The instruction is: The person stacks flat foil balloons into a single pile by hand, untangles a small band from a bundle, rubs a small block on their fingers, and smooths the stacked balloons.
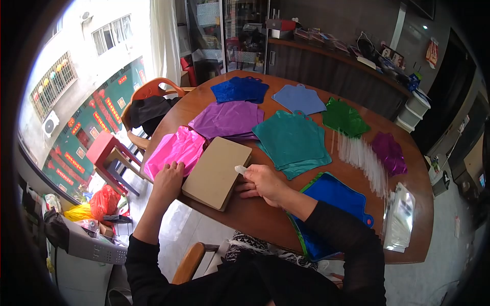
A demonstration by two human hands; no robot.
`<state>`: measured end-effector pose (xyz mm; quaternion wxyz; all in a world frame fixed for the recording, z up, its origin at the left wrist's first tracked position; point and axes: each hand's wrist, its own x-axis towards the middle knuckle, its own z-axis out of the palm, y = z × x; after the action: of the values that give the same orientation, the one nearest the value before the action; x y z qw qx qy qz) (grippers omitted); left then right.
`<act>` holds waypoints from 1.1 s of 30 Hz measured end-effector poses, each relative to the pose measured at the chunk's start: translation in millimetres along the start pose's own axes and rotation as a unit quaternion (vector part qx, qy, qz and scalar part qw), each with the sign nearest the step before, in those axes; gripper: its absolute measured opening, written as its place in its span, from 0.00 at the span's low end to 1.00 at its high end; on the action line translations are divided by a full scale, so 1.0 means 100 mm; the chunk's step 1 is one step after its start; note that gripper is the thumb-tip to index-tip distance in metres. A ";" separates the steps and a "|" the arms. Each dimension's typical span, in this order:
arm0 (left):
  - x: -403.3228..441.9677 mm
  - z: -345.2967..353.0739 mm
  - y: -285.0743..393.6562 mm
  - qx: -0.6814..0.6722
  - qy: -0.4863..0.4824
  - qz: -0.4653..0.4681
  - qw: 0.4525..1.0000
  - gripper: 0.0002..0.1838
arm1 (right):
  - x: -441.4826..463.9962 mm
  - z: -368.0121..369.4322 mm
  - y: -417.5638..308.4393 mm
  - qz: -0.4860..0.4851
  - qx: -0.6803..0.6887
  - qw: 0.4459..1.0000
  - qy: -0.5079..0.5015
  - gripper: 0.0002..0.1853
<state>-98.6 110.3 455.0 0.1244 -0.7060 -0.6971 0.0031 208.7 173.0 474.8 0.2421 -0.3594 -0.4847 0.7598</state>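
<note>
On the wooden table, a tan cardboard box point(218, 171) lies flat. My left hand point(169, 179) rests at its left side on a bright pink foil sheet point(179, 149), fingers spread with nothing held. To the right of the box, my right hand point(262, 184) pinches a small whitish piece point(240, 169) between thumb and index finger, at the box's right edge; its other fingers are loosely bent. Behind the box is a stack of purple foil sheets point(228, 118). Teal foil sheets point(293, 140) lie beyond my right hand, and blue foil sheets point(334, 204) lie beside my right forearm.
Farther back are dark blue point(240, 91), light blue point(298, 98), green point(343, 118) and magenta point(389, 153) foil sheets. Thin clear strips point(362, 160) and a clear plastic pack point(400, 218) lie at the right. A red stool point(104, 148) stands left of the table.
</note>
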 end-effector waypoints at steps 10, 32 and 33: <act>0.13 -0.27 -0.51 0.063 0.089 -0.036 0.993 0.08 | 0.00 -0.01 0.03 -0.010 -0.004 1.000 0.003 0.08; -0.27 0.32 -0.26 0.086 0.149 -0.013 0.985 0.11 | 0.01 0.00 0.06 -0.023 -0.008 1.000 -0.002 0.09; -0.28 0.28 -0.26 0.080 0.135 -0.011 0.988 0.11 | 0.02 0.00 0.05 -0.024 -0.013 1.000 -0.004 0.09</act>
<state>-129.7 87.5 427.5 0.2733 -0.6799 -0.6794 -0.0377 207.6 172.4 469.5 0.2533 -0.3477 -0.5038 0.7491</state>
